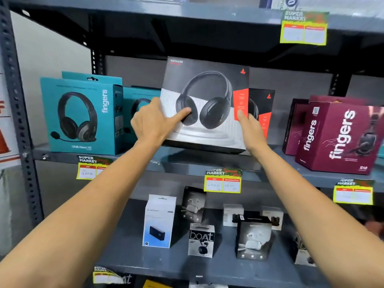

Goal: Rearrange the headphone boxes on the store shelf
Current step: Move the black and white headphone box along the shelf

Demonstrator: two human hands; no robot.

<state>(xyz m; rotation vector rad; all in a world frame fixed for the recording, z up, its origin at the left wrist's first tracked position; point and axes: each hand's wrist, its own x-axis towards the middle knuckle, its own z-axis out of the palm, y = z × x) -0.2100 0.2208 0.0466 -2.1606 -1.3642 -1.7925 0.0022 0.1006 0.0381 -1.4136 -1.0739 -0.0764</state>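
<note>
A black, white and orange headphone box [207,94] is tilted just above the middle of the grey shelf [187,161], held between both hands. My left hand [152,122] grips its left edge with the thumb on the front. My right hand [252,129] grips its lower right edge. Behind it stands a second box of the same kind [262,107], mostly hidden. Teal headphone boxes [83,115] stand at the left, another teal box [138,100] behind my left hand. Maroon headphone boxes [340,136] stand at the right.
Yellow price tags [223,180] hang on the shelf edges. The lower shelf carries small earbud boxes [201,240] and a white speaker box [159,221]. A perforated metal upright [18,113] borders the left side. Another shelf [187,11] runs close overhead.
</note>
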